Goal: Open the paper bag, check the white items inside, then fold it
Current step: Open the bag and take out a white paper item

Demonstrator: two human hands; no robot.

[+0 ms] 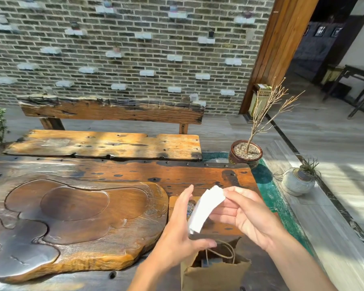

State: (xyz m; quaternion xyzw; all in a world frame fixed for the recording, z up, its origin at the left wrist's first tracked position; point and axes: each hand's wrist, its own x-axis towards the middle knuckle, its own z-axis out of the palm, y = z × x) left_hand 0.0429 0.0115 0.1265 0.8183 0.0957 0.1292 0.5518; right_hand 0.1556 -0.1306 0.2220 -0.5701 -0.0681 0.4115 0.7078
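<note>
Nearest to me, the brown paper bag stands open on the dark wooden table, its mouth facing up and its twisted paper handles arching over the opening. Something dark sits inside, but I cannot make out what it is.

Just above the bag I hold a white item, a flat, slightly curved white packet, tilted with its upper end toward the far side. My left hand supports its lower end: the thumb presses under the bottom edge while the fingers stand straight and together along its left side. My right hand pinches the top edge between thumb and forefinger, the other fingers loosely curled beneath.

To the left, a carved wooden tea tray with smooth hollows lies on the table. Beyond the table stands a rough wooden bench. To the right on the floor are a brown pot with a bare twiggy plant and a round grey pot. A brick wall closes off the back.
</note>
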